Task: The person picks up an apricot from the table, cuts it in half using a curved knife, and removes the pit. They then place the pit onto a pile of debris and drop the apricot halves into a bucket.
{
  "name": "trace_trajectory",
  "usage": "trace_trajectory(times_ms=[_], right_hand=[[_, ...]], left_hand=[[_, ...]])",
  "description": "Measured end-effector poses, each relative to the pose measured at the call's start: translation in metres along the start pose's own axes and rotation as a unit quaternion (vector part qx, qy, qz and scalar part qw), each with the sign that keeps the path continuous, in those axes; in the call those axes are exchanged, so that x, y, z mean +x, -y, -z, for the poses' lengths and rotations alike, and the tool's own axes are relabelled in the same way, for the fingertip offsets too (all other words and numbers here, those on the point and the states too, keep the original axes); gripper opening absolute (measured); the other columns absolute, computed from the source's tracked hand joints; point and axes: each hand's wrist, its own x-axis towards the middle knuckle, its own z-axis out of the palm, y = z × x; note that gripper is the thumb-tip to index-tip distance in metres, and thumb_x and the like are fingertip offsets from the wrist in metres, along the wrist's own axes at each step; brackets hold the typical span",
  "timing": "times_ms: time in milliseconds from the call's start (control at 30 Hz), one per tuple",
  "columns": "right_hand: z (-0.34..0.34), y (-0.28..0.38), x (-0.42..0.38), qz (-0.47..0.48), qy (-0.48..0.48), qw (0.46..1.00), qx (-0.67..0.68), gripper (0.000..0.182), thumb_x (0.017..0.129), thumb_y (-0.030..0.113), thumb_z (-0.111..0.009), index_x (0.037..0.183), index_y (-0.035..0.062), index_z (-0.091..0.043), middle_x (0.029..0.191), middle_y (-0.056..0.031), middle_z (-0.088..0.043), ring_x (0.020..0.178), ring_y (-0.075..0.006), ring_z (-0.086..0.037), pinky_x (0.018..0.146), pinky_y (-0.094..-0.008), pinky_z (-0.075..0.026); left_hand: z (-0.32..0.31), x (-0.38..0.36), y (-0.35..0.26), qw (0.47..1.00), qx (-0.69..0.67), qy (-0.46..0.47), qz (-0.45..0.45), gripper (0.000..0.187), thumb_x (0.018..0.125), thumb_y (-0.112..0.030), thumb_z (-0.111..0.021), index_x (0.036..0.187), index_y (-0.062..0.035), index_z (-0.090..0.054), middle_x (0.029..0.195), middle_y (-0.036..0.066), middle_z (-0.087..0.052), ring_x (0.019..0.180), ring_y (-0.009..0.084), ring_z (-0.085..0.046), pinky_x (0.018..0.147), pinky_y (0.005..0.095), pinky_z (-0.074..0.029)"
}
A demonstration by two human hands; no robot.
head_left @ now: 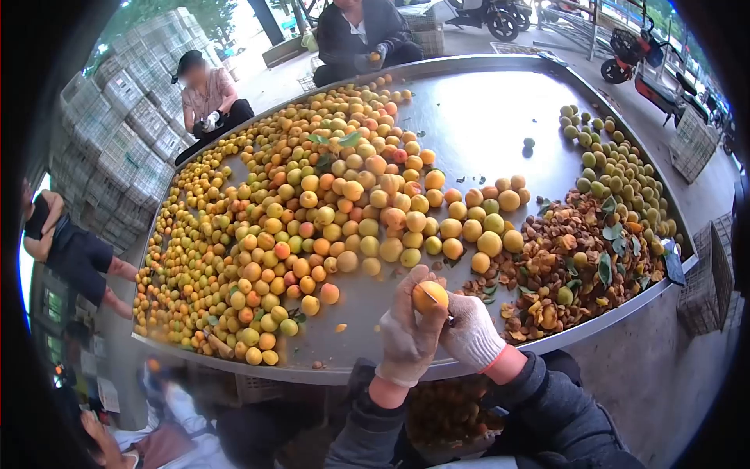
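My left hand (408, 332), in a soiled whitish glove, is closed around a yellow-orange apricot (430, 296) held up near the front edge of the metal table. Close against it, my right hand (472, 331), in a white knit glove with a red-edged cuff, is closed on a small knife (450, 320). The thin blade lies against the apricot; most of the handle is hidden in the glove. Beyond my hands spreads a large heap of apricots (351, 187), yellow, orange and greenish. To the right lies a pile of brown, split apricot pieces (547, 273) with leaves.
The metal table (469, 94) has a raised rim. Greener fruit (617, 168) is heaped along its right side. Below my arms stands a container of fruit pieces (449, 418). Several people sit or stand around the table. Stacked crates (117, 133) rise at left; scooters (648, 70) stand behind.
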Motion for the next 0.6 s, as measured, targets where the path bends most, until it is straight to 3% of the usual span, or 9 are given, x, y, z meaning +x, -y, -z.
trace_trajectory(times_ms=[100, 167, 200, 267, 367, 467, 500, 533, 600], right_hand=[[0.011, 0.005, 0.001, 0.016, 0.031, 0.998, -0.054, 0.014, 0.079, 0.006, -0.066, 0.093, 0.0079, -0.066, 0.075, -0.0147, -0.064, 0.065, -0.0289, -0.062, 0.060, -0.0344, -0.049], [0.013, 0.004, 0.001, 0.010, 0.076, 0.997, -0.030, 0.013, 0.080, 0.004, -0.066, 0.093, 0.0067, -0.066, 0.075, -0.0114, -0.065, 0.067, -0.0204, -0.063, 0.062, -0.0322, -0.049], [0.016, 0.005, 0.002, 0.008, 0.077, 0.997, -0.030, 0.013, 0.080, 0.004, -0.066, 0.093, 0.0067, -0.066, 0.075, -0.0114, -0.065, 0.067, -0.0204, -0.063, 0.062, -0.0322, -0.049], [0.021, 0.007, 0.001, -0.041, 0.187, 0.978, 0.081, 0.012, 0.082, 0.001, -0.064, 0.093, 0.0039, -0.066, 0.075, -0.0065, -0.066, 0.072, -0.0113, -0.060, 0.066, -0.0303, -0.049], [0.020, 0.003, -0.001, -0.093, 0.218, 0.951, 0.198, 0.010, 0.083, -0.001, -0.060, 0.091, 0.0017, -0.066, 0.075, -0.0040, -0.065, 0.076, -0.0074, -0.056, 0.068, -0.0295, -0.048], [0.012, -0.006, -0.006, -0.025, 0.163, 0.980, 0.113, 0.009, 0.082, -0.001, -0.061, 0.090, 0.0015, -0.065, 0.074, -0.0037, -0.064, 0.074, -0.0088, -0.056, 0.067, -0.0297, -0.048], [0.008, -0.016, -0.008, -0.065, 0.142, 0.982, 0.104, 0.011, 0.081, -0.001, -0.061, 0.091, 0.0017, -0.066, 0.075, -0.0042, -0.066, 0.073, -0.0093, -0.057, 0.066, -0.0299, -0.049], [0.002, -0.027, -0.008, -0.041, 0.106, 0.984, 0.138, 0.014, 0.080, 0.000, -0.062, 0.093, 0.0018, -0.066, 0.075, -0.0087, -0.067, 0.070, -0.0131, -0.060, 0.065, -0.0312, -0.049], [0.005, -0.024, -0.006, -0.005, 0.066, 0.995, 0.072, 0.015, 0.079, 0.002, -0.063, 0.094, 0.0018, -0.066, 0.076, -0.0145, -0.067, 0.069, -0.0198, -0.063, 0.065, -0.0332, -0.049]], left_hand=[[0.002, 0.002, 0.000, 0.994, 0.092, 0.035, -0.039, 0.057, 0.086, -0.039, -0.070, 0.123, 0.0011, -0.051, 0.105, 0.013, -0.068, 0.097, 0.0182, -0.065, 0.084, 0.0286, -0.051], [0.006, 0.004, 0.003, 0.994, 0.092, 0.047, -0.040, 0.059, 0.084, -0.041, -0.071, 0.121, 0.0006, -0.052, 0.105, 0.013, -0.068, 0.096, 0.0183, -0.065, 0.083, 0.0287, -0.051], [0.009, 0.005, 0.004, 0.993, 0.094, 0.060, -0.043, 0.060, 0.083, -0.042, -0.072, 0.120, 0.0002, -0.052, 0.104, 0.012, -0.068, 0.094, 0.0183, -0.066, 0.082, 0.0289, -0.052], [0.015, 0.006, 0.004, 0.990, 0.109, 0.078, -0.052, 0.058, 0.083, -0.041, -0.072, 0.119, 0.0000, -0.053, 0.104, 0.012, -0.068, 0.094, 0.0186, -0.066, 0.082, 0.0292, -0.052], [0.018, 0.006, 0.004, 0.983, 0.126, 0.111, -0.076, 0.054, 0.084, -0.036, -0.072, 0.119, 0.0001, -0.053, 0.105, 0.013, -0.067, 0.095, 0.0211, -0.066, 0.081, 0.0310, -0.053], [0.011, 0.003, 0.010, 0.989, 0.087, 0.096, -0.068, 0.052, 0.084, -0.033, -0.073, 0.119, 0.0000, -0.053, 0.108, 0.015, -0.066, 0.097, 0.0235, -0.066, 0.083, 0.0322, -0.053], [0.007, 0.001, 0.012, 0.996, 0.045, 0.064, -0.046, 0.053, 0.084, -0.034, -0.072, 0.120, -0.0003, -0.053, 0.109, 0.016, -0.065, 0.098, 0.0237, -0.065, 0.084, 0.0318, -0.052], [0.006, 0.001, 0.006, 0.997, 0.037, 0.056, -0.037, 0.054, 0.083, -0.036, -0.073, 0.122, -0.0033, -0.053, 0.108, 0.014, -0.064, 0.099, 0.0256, -0.065, 0.085, 0.0328, -0.052], [0.010, 0.000, 0.015, 0.994, 0.084, 0.048, -0.051, 0.055, 0.081, -0.034, -0.075, 0.123, -0.0056, -0.055, 0.106, 0.013, -0.064, 0.096, 0.0271, -0.064, 0.083, 0.0348, -0.052]])
